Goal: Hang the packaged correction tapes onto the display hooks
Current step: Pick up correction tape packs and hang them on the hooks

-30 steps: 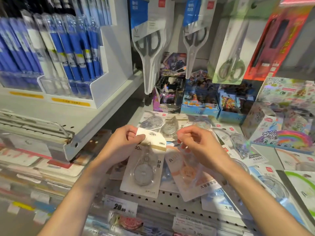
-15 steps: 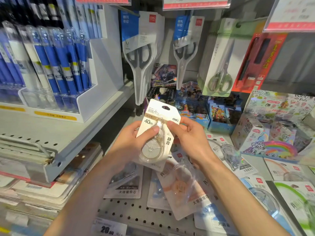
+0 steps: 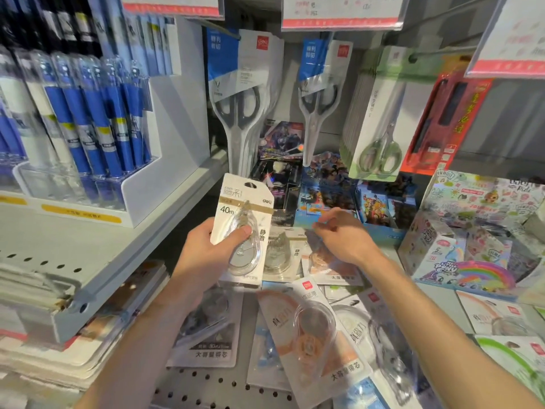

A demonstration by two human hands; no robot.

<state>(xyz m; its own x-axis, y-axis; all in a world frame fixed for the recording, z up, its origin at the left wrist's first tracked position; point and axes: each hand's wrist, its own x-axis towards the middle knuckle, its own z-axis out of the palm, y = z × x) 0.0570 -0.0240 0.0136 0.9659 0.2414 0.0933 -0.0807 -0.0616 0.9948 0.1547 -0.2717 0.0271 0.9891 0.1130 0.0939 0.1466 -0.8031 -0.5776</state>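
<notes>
Released since half a second ago: right hand (image 3: 339,240) off the pack, fingers loose, blurred. I see left hand (image 3: 206,255) alone gripping white carded correction tape (image 3: 243,228), clear teardrop blister, above shelf (image 3: 206,385); small print unreadable.

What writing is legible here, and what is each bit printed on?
"40m": white carded correction tape pack gripped by the left hand.
"deli": same pack, upper right corner.
"静音": same pack, right edge.
"PONY": rainbow-printed toy box.
Hanging price cards overhead: blurred, unreadable.
Scissor packs' print: too small.
</notes>
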